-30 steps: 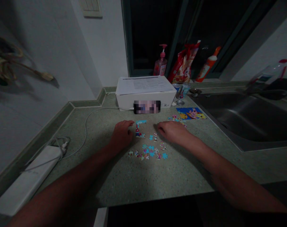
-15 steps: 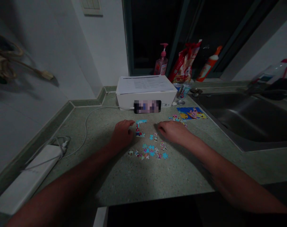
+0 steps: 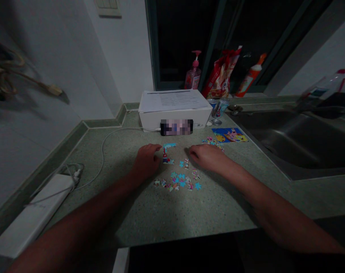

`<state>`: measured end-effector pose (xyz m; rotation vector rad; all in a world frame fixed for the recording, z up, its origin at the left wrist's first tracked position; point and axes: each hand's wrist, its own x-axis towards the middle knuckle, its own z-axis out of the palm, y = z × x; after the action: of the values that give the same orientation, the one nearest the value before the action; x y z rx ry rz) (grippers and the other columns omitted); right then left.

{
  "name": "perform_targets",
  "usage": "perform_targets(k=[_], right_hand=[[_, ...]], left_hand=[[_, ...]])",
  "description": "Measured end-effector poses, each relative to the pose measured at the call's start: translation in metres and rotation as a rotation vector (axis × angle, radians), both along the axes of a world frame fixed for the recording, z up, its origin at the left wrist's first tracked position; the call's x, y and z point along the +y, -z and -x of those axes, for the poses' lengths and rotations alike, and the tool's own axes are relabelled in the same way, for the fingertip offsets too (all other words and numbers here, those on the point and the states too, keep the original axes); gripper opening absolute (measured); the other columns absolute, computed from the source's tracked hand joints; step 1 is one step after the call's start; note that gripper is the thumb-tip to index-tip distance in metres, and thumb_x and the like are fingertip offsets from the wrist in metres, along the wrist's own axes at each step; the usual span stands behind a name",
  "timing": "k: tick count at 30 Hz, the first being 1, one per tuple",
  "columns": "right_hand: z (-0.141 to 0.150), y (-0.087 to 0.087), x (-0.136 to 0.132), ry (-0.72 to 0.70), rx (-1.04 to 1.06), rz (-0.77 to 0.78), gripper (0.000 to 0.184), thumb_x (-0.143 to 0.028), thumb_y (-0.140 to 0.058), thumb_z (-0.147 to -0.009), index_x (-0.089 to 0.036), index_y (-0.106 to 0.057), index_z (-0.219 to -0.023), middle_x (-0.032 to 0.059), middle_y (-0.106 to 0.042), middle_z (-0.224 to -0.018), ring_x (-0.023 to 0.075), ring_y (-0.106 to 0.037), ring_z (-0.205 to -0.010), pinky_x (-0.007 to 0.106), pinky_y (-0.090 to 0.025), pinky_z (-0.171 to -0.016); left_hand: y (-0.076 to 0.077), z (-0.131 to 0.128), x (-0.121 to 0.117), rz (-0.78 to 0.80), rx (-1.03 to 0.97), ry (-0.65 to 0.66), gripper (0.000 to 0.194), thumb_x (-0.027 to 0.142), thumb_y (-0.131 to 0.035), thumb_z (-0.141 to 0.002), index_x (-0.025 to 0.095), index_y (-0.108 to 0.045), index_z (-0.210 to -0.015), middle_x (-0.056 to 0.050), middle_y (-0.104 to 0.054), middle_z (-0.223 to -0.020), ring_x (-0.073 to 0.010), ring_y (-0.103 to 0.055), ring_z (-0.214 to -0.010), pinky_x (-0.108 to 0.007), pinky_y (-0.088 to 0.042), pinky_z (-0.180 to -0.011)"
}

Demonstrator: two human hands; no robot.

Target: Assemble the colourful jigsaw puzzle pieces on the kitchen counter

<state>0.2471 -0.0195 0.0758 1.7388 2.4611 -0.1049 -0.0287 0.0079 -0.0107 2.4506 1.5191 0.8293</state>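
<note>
A partly joined jigsaw puzzle (image 3: pixel 165 154), with a light blue top strip and a red and blue left side, lies flat on the counter. Just left of it is my left hand (image 3: pixel 146 161), index finger stretched towards its edge and thumb apart, holding nothing. On the other side my right hand (image 3: pixel 208 155) rests with its fingers curled in; whatever they may hold is hidden. Between the hands lie two loose puzzle pieces (image 3: pixel 186 163). Several more loose pieces (image 3: pixel 176 181) are scattered nearer me. Another pile of pieces (image 3: pixel 212 141) sits just beyond my right hand.
A phone (image 3: pixel 176 127) on a cable leans against a white box (image 3: pixel 149 119). Right of them lies a colourful cartoon picture card (image 3: pixel 230 135), near the sink (image 3: pixel 289 167). A white power strip (image 3: pixel 32 214) is at the left. Bottles and a red bag (image 3: pixel 218 79) stand behind.
</note>
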Motion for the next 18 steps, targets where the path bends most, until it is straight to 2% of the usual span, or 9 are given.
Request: perform_targets(k=[10, 18], right_hand=[[0.0003, -0.0011, -0.0002, 0.002, 0.029, 0.004, 0.030, -0.022, -0.051, -0.106, -0.021, -0.081, -0.104, 0.0146, -0.083, -0.105, 0.0272, -0.075, -0.090, 0.037, -0.047, -0.073], [0.0014, -0.0017, -0.0006, 0.002, 0.016, 0.002, 0.029, -0.022, -0.050, -0.107, -0.021, -0.079, -0.103, 0.0145, -0.083, -0.105, 0.0265, -0.075, -0.089, 0.036, -0.043, -0.071]], left_hand=[[0.0013, -0.0004, 0.0008, 0.010, 0.004, -0.004, 0.052, 0.006, -0.056, -0.075, 0.019, -0.073, -0.122, -0.011, -0.080, -0.119, -0.0318, -0.074, -0.115, -0.052, -0.057, -0.112], [-0.0003, -0.0008, 0.0002, 0.013, 0.005, -0.004, 0.052, 0.006, -0.055, -0.075, 0.017, -0.074, -0.122, -0.012, -0.080, -0.120, -0.0315, -0.074, -0.116, -0.051, -0.057, -0.112]])
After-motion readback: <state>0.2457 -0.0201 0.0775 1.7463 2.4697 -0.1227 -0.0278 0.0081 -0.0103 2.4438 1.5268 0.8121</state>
